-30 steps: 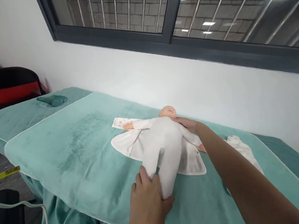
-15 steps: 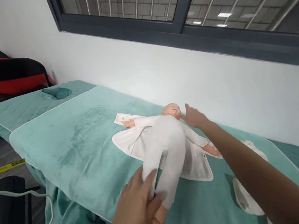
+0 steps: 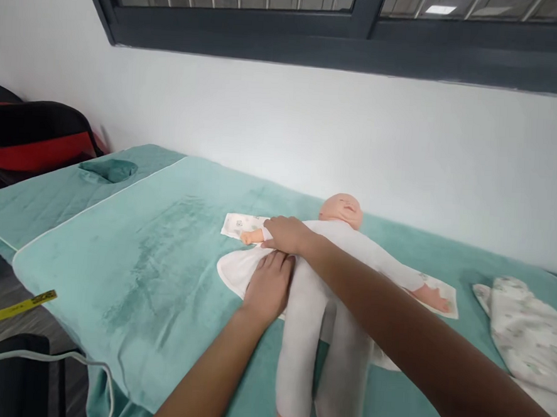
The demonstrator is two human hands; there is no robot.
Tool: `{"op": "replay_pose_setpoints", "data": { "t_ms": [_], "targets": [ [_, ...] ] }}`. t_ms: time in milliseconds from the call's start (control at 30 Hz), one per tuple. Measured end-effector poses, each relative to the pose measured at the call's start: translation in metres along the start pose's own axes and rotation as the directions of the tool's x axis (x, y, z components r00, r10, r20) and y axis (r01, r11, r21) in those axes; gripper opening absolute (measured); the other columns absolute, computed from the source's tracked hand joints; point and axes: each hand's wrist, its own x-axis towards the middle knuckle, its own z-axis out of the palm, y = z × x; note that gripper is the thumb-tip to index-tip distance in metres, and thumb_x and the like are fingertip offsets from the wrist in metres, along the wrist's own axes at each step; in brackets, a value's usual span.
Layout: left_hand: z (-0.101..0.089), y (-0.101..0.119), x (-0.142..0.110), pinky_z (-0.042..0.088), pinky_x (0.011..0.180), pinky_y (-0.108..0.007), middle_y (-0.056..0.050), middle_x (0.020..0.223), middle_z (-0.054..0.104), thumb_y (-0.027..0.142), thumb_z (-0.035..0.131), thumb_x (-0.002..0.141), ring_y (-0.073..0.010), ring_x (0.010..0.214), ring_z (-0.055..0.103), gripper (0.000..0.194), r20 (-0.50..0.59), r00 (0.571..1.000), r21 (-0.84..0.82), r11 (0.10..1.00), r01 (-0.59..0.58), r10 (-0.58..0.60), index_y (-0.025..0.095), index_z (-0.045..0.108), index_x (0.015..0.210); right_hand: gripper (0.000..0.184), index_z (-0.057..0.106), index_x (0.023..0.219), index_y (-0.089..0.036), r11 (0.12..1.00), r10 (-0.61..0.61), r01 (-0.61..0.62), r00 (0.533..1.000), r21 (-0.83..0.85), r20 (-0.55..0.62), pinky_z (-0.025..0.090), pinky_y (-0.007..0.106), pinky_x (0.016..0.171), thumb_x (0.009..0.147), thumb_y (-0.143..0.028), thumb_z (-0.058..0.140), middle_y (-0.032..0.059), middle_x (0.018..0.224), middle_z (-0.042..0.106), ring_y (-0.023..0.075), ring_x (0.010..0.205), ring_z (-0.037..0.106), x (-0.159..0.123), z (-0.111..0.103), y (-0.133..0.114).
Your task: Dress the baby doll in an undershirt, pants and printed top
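Note:
A baby doll [image 3: 301, 336] with a white cloth body lies on its back. Its head points to the wall and its arms are spread. Beneath it an opened white printed baby shirt [image 3: 237, 269] is laid out, one sleeve along each arm. My right hand [image 3: 289, 234] reaches across the doll and is closed around its arm on the left, near the cuff. Just below, my left hand [image 3: 268, 286] has its fingers bent over the shirt's left flap, close against the doll's side; its thumb is hidden.
A green cover [image 3: 160, 289] spreads over the bed, which has a face hole at far left. Folded printed baby clothes [image 3: 526, 330] lie at right. Behind are a white wall and window. A cable [image 3: 71, 356] hangs at lower left, near a black chair.
My left hand has left the doll's legs and moved up to the shirt flap. My right hand has moved left from beside the doll's head to its arm. The legs now lie lower.

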Motion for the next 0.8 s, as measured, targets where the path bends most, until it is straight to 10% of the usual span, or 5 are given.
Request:
{"op": "replay_pose_setpoints", "data": {
  "t_ms": [300,433,633,800],
  "targets": [
    [-0.007,-0.031,0.05,0.039,0.096,-0.046,-0.014,0.122,0.06,0.033,0.053,0.089,-0.0304,0.117,0.049,0.037,-0.117,0.947,0.093,0.946,0.311,-0.3,0.016,0.057,0.121,0.036,0.056,0.107,-0.023,0.918,0.109,-0.038,0.981,0.396,-0.158,0.04,0.029,0.073,0.092,-0.055,0.05,0.0029,0.109,0.065,0.0201,0.092,0.059,-0.04,-0.026,0.038],
    [-0.01,-0.054,0.057,0.044,0.083,-0.038,-0.011,0.096,0.067,0.027,0.05,0.087,-0.0269,0.098,0.059,0.019,-0.148,0.878,-0.133,0.889,0.439,-0.456,0.017,0.065,0.092,0.043,0.061,0.109,-0.026,0.863,0.045,0.029,0.99,0.505,-0.134,0.042,0.029,0.079,0.086,-0.063,0.056,0.0004,0.112,0.065,0.0206,0.099,0.058,-0.049,-0.026,0.042],
    [-0.015,-0.073,0.051,0.043,0.067,-0.024,-0.001,0.073,0.064,0.03,0.059,0.077,-0.0144,0.07,0.057,0.013,-0.141,0.771,-0.767,0.561,0.312,-0.621,0.017,0.062,0.076,0.038,0.067,0.1,-0.029,0.887,0.047,-0.015,0.997,0.462,-0.058,0.041,0.03,0.077,0.088,-0.062,0.052,0.0003,0.109,0.066,0.0216,0.097,0.058,-0.046,-0.019,0.041],
    [-0.015,-0.073,0.05,0.043,0.064,-0.022,0.002,0.069,0.058,0.037,0.065,0.076,-0.01,0.063,0.052,0.022,-0.113,0.722,-0.902,0.375,0.214,-0.683,0.016,0.059,0.079,0.04,0.068,0.099,-0.028,0.953,0.073,-0.057,0.996,0.298,-0.044,0.038,0.032,0.077,0.089,-0.061,0.049,0.0031,0.104,0.067,0.0237,0.098,0.057,-0.041,-0.014,0.038]
  ]
}}
